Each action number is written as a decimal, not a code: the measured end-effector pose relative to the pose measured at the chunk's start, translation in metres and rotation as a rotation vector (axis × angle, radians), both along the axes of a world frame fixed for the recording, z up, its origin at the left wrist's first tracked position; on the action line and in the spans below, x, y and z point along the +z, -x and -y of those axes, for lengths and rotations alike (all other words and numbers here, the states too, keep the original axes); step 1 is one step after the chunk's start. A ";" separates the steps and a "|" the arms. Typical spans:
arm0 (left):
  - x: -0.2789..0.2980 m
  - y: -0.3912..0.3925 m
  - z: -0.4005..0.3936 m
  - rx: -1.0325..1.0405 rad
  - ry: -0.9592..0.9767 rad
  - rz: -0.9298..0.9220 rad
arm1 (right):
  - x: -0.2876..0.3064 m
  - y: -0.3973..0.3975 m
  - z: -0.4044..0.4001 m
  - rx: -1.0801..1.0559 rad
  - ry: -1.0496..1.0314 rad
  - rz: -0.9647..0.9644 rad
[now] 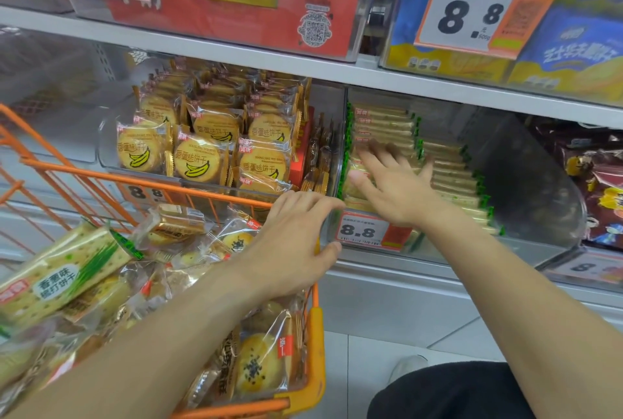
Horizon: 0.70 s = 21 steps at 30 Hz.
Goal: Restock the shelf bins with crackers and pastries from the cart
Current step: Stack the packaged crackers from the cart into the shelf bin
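Clear plastic bins line the shelf, and my right hand is over the one on the right, fingers spread flat on the green-edged cracker packs stacked in that bin. It holds nothing; I judge it is pressing and squaring the rows. The fingertips are blurred, so exactly where they touch I cannot tell. My left hand hovers over the far right corner of the orange cart, fingers loosely bent and holding nothing, just beside the bin's price tag.

More stock waits in the cart: a long scallion cracker pack at near left, and round pastries in clear wrap near the right rim. The banana biscuit bin to the left looks full already.

To do this well, I would push the packs back and left with a flat palm so they stand tight, leaving the gap on the bin's right side open. Then the left hand takes the scallion pack and feeds it in, edge first, matching the rows. The wrappers are slippery, so I would press gently or the row may topple.
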State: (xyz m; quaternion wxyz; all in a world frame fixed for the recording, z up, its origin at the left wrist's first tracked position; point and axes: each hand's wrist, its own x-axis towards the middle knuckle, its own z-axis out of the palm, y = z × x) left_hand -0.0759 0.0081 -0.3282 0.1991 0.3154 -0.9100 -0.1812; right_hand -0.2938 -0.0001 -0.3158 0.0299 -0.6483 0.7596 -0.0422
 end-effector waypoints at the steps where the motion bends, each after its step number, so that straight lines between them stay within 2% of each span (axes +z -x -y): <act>1: -0.001 0.000 0.000 -0.005 0.000 0.006 | 0.001 0.001 0.001 -0.006 -0.011 0.011; 4: -0.002 -0.004 -0.003 -0.041 0.024 0.088 | 0.003 0.001 -0.001 -0.025 -0.020 0.009; 6: 0.002 -0.010 -0.008 -0.049 0.008 0.097 | 0.006 -0.005 -0.001 -0.034 0.076 -0.005; 9: 0.022 -0.027 -0.014 -0.035 0.025 -0.015 | 0.018 -0.031 0.002 0.009 0.457 0.094; 11: 0.039 -0.048 -0.015 0.035 0.011 -0.050 | 0.027 -0.056 -0.001 0.176 0.708 0.256; 12: 0.046 -0.061 -0.013 0.082 0.004 -0.043 | 0.029 -0.070 -0.003 0.256 0.753 0.319; 17: 0.075 -0.133 0.003 0.387 -0.080 0.132 | 0.028 -0.132 -0.015 0.531 0.613 0.537; 21: 0.072 -0.188 0.015 0.577 -0.111 0.450 | 0.027 -0.174 -0.019 0.700 0.441 0.668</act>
